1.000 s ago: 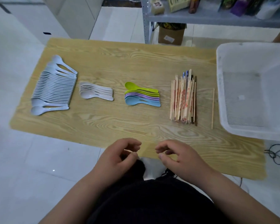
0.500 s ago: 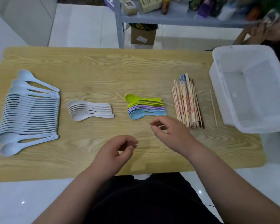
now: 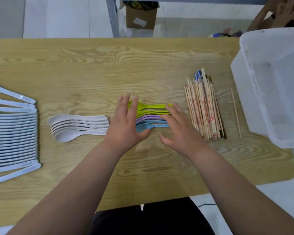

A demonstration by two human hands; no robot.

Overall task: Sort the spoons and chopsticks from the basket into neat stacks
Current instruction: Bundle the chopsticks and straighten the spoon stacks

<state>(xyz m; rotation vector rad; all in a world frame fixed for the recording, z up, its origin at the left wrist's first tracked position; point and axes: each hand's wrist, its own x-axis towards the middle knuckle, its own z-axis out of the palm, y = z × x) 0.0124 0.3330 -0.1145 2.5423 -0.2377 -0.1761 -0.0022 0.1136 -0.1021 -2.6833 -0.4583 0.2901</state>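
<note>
A row of coloured spoons (image 3: 150, 116), green, purple and blue, lies at the middle of the wooden table (image 3: 95, 68). My left hand (image 3: 126, 122) lies flat with straight fingers over the bowl end of the row. My right hand (image 3: 178, 128) lies flat with straight fingers against the handle end. White spoons (image 3: 80, 127) are stacked to the left. A long row of pale blue spoons (image 3: 12, 133) fills the far left. A bundle of wrapped chopsticks (image 3: 204, 107) lies to the right, with a single bare stick (image 3: 236, 112) beside it.
A white plastic basket (image 3: 255, 92) sits tilted at the table's right edge. Behind the table stand a metal shelf leg (image 3: 112, 17) and a cardboard box (image 3: 141, 16). Another person's hands (image 3: 285, 9) show at the top right.
Both my hands moved forward from near the front edge to the coloured spoons and uncurled to flat. The camera leaned in closer over the table.
</note>
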